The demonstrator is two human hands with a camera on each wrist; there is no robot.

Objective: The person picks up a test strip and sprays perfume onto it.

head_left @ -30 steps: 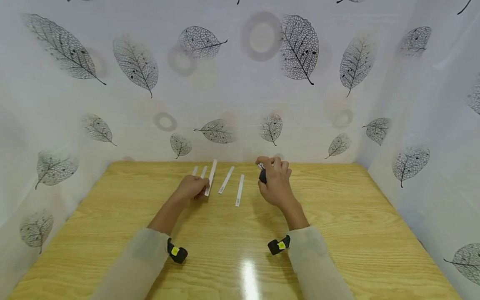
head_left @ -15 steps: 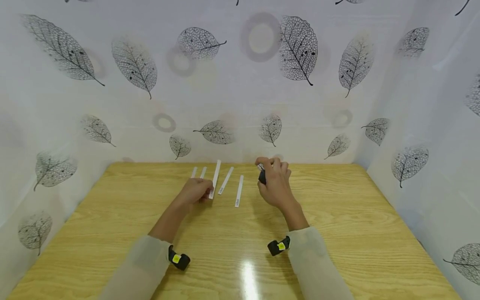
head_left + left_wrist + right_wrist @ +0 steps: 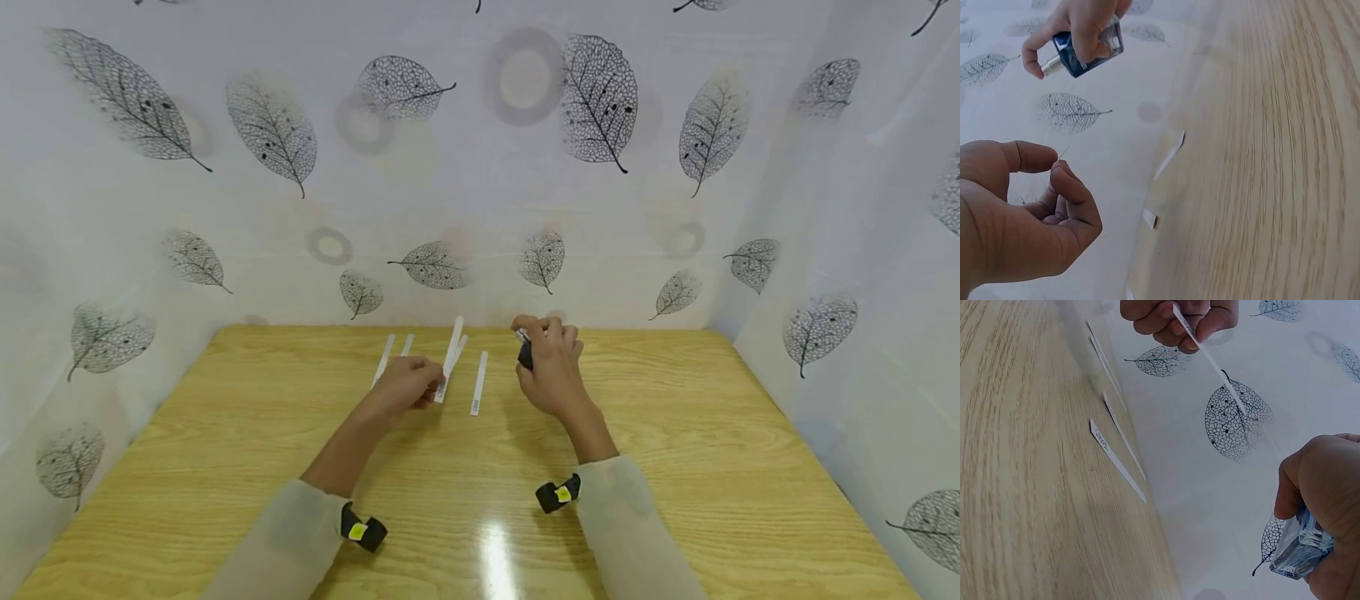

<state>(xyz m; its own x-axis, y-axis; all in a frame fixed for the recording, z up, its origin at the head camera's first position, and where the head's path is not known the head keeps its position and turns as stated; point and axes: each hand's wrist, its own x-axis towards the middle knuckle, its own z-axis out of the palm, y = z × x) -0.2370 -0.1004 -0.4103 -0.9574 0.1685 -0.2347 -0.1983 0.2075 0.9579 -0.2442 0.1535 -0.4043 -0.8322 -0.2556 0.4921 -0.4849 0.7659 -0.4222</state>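
Note:
Between thumb and fingertips, my left hand (image 3: 408, 382) pinches the printed end of a white perfume test strip (image 3: 454, 340). The strip points up and away, raised above the table; the left wrist view catches it edge-on, as a thin line. My right hand (image 3: 553, 367) grips a dark blue glass perfume spray bottle (image 3: 1071, 59), tilted, to the right of the strip. Its index finger rests on the silver spray nozzle (image 3: 1052, 66). In the right wrist view, the bottle's clear base (image 3: 1297, 553) shows below the hand, and the strip (image 3: 1213, 362) slants toward the bottle.
Several more test strips lie spaced out on the wooden table (image 3: 675, 467), one (image 3: 479, 383) between the hands and another (image 3: 383, 360) beyond the left hand. A leaf-patterned white curtain (image 3: 480, 183) hangs along the table's back and sides.
My left hand has shifted right with its strip, toward the bottle; the strip now overlaps one lying on the table in the head view. The right hand and bottle have stayed put.

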